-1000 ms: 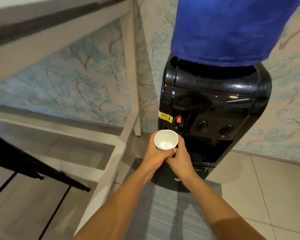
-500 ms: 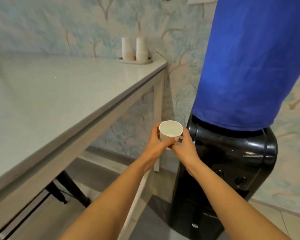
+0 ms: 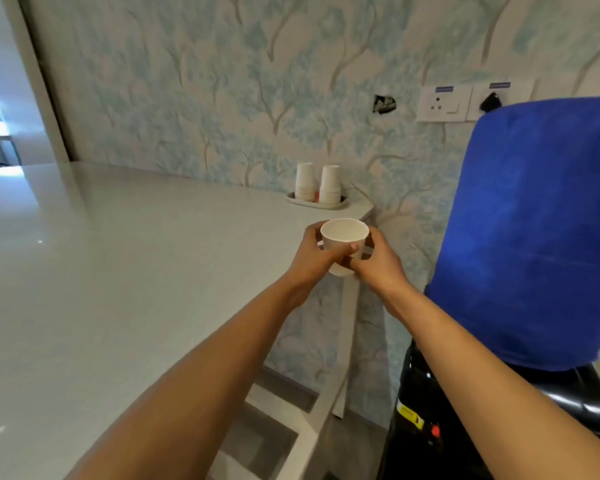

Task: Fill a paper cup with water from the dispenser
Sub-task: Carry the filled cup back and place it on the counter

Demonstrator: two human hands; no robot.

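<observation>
A white paper cup [image 3: 344, 237] is upright in both my hands, above the right edge of the table. My left hand [image 3: 314, 259] wraps its left side and my right hand [image 3: 378, 263] grips its right side. I cannot tell what is inside the cup. The black water dispenser [image 3: 426, 420] stands low at the right, its bottle under a blue cover [image 3: 534, 230]. Its taps are hidden behind my right forearm.
A long white table [image 3: 118, 271] fills the left and centre. Two stacks of paper cups [image 3: 329, 185] stand on a small tray [image 3: 293, 199] at its far right corner. Wall sockets [image 3: 442, 103] sit above the dispenser on the patterned wall.
The cup has risen with both hands from in front of the dispenser's taps to table-top height. My view has lifted, so the table top and the cup stacks now show.
</observation>
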